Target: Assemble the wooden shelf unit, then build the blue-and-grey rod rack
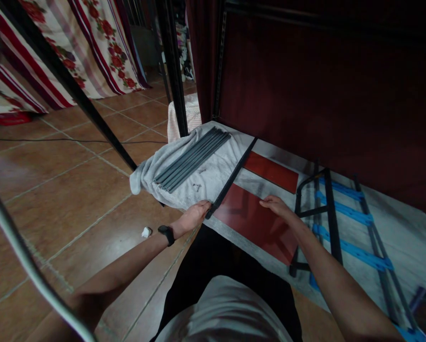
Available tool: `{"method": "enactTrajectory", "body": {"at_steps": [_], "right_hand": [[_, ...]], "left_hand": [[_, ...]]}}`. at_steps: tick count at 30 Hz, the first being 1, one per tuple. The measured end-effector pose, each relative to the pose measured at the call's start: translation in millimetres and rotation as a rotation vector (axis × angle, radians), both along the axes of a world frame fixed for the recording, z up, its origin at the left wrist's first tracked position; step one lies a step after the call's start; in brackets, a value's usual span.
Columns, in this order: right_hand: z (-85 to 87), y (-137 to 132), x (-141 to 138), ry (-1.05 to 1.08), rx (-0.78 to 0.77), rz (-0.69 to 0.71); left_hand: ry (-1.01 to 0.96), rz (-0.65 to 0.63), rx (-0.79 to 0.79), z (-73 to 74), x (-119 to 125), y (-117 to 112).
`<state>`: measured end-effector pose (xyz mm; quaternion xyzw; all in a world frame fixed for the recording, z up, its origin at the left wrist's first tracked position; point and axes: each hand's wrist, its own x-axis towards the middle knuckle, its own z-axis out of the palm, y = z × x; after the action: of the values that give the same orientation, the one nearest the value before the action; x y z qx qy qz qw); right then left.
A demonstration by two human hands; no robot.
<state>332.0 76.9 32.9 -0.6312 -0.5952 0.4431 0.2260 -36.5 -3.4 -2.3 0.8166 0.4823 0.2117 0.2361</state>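
My left hand (197, 213), with a dark band on its wrist, is closed on the near end of a long black metal bar (234, 175). The bar points away from me across the grey cloth-covered surface. Over a large red panel (259, 228) my right hand (277, 206) is held with thumb and fingers pinched together. Whatever may be between those fingertips is too small to make out. A smaller red panel (271, 172) lies farther back. Left of the bar, several grey tubes (193, 159) rest side by side, with a few small screws (196, 186) near them.
To the right stand a black metal frame (331, 209) and rails with blue straps (351, 213). Black upright posts (173, 71) rise at the surface's left end. A dark red curtain (305, 95) hangs behind. A white scrap (146, 232) lies on the tiled floor (73, 190).
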Motion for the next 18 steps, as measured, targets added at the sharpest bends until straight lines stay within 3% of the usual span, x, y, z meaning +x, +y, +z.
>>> {"method": "enactTrajectory", "body": {"at_steps": [5,10,14,18], "right_hand": [[14.5,-16,-1,-0.009,0.055,-0.014],[43.8,-48,-9,-0.169,0.219,0.052],[63.8,-78,-21,-0.378,0.306,0.107],[71.1,-102,-31,-0.526,0.382,0.092]], "left_hand": [[-0.137,0.096,-0.005,8.1,8,-13],[-0.303,0.161,-0.064,17.6,26,-18],[-0.445,0.21,-0.092,12.7,38,-13],[-0.595,0.275,-0.144,8.0,39,-7]]}}
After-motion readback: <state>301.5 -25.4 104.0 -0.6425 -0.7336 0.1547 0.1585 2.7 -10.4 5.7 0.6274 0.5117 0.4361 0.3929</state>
